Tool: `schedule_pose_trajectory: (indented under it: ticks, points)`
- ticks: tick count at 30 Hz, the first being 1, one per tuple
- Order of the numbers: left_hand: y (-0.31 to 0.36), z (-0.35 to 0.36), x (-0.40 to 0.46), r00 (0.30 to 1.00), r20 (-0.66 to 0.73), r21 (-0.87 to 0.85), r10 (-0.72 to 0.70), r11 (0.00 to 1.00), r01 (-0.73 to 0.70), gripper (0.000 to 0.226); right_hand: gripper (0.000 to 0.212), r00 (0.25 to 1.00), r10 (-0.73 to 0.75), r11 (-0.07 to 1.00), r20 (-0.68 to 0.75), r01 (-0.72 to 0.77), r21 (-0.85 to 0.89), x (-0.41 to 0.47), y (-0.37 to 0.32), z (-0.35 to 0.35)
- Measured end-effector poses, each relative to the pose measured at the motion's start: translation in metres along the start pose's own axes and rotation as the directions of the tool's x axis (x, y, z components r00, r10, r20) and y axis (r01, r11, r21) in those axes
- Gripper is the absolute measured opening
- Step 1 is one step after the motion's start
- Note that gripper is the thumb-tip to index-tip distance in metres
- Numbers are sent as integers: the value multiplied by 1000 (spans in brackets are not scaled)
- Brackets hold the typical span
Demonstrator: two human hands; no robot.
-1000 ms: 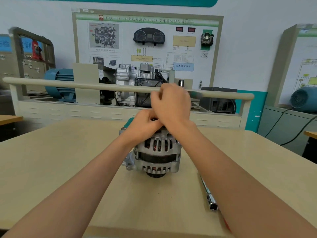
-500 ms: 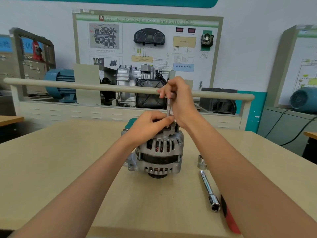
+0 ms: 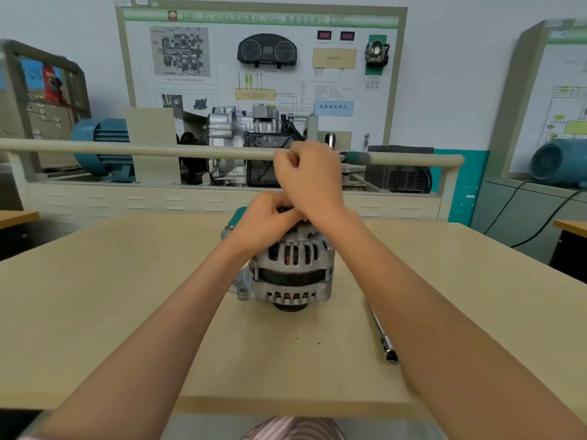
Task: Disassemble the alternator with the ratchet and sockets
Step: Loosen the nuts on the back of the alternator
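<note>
Table (image 3: 127,312), hands (image 3: 286,201) atop alternator (image 3: 293,271)

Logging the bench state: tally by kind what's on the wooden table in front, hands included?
Alternator: 1
Loose metal extension bar: 1
Hands on the alternator's top: 2, left hand and right hand, which grips a tool
Teal object behind the alternator, mostly hidden: 1
Total: 5
</note>
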State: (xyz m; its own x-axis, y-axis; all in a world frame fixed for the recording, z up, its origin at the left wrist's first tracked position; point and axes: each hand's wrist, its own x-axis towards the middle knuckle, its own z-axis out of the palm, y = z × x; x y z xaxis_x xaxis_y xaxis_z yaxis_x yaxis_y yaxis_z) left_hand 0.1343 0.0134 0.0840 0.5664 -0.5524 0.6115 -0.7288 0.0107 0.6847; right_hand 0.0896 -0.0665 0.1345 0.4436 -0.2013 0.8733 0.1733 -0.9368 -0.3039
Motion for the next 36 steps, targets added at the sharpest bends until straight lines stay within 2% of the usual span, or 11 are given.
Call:
schedule_pose_trajectory:
  ticks: [3, 7, 11, 16, 20, 23, 26, 29, 31, 33, 36]
  points:
    - [3, 0, 1, 998, 65, 44, 22, 999, -25, 33, 49, 971, 175, 747, 160, -237, 621, 5, 7, -9]
    - [1, -1, 1, 998, 65, 52, 21, 998, -25, 43, 50, 931, 205, 515, 302, -365, 776, 8, 9, -11]
    - [-3, -2, 1, 999, 33, 11, 15, 1000, -15, 28, 23, 998, 19, 996, 52, -23, 81, -7, 6, -2]
    - [-6, -2, 2, 1000, -11, 49, -10, 999, 11, 15, 33, 999, 1, 874, -43, -22, -486, -13, 1, 3]
    - [-3, -2, 1, 1000, 23, 24, -17, 1000, 16, 30, 33, 999, 33, 997, 7, -33, 62, -2, 4, -2]
    - [1, -1, 2, 998, 65, 72, -22, 997, 17, 28, 46, 971, 139, 701, 194, -235, 674, 5, 5, -9]
    - [1, -1, 2, 998, 61, 98, 14, 995, -20, 34, 48, 947, 198, 502, 252, -319, 804, 7, 4, -9]
    - [1, 0, 1, 999, 36, 67, 37, 997, -39, 29, 33, 987, 154, 819, 52, -157, 552, -3, 1, -3]
    - [0, 0, 0, 999, -1, 39, 33, 999, -33, 17, 20, 997, 25, 999, -74, -29, -44, -12, 0, 3]
    - [-1, 0, 1, 999, -23, 41, 26, 999, -25, 10, 26, 995, -26, 886, -98, -22, -462, -17, -5, 9]
    - [-3, 0, 1, 999, -41, 69, 10, 998, -8, 22, 25, 995, -14, 925, -96, -23, -379, -13, -10, 9]
